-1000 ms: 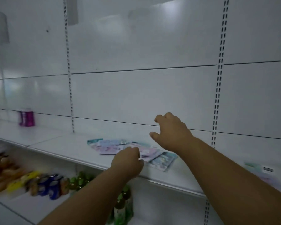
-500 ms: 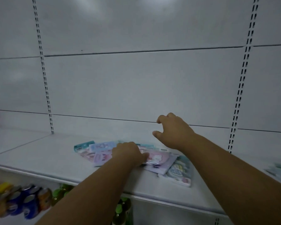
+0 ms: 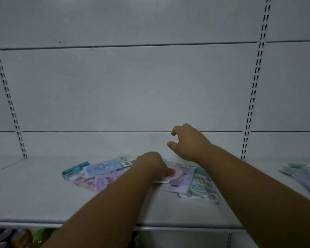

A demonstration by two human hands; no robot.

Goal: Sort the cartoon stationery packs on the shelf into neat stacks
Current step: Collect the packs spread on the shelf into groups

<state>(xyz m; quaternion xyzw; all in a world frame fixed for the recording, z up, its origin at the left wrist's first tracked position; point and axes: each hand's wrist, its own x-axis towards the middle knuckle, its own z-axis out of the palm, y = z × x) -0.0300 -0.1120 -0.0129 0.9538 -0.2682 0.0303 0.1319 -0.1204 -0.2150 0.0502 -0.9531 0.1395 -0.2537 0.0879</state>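
Several flat cartoon stationery packs lie spread in a loose overlapping pile on the white shelf (image 3: 34,199). A pale blue pack (image 3: 101,169) and a teal-edged pack (image 3: 75,170) lie at the left, a lilac pack (image 3: 179,183) and a teal pack with a cartoon figure (image 3: 202,187) at the right. My left hand (image 3: 150,167) is down on the pile and its fingertips grip a pink pack (image 3: 176,171). My right hand (image 3: 188,142) hovers above the back of the pile, fingers loosely curled, holding nothing.
A second small pile of packs (image 3: 304,176) lies at the shelf's right edge. White back panels with slotted uprights (image 3: 254,90) rise behind. Below the shelf's front lip, drink cans (image 3: 9,237) and green bottles show at bottom left.
The view has closed in on the shelf and shifted right. My left hand has settled onto the pink pack. My right hand stays raised above the pile.
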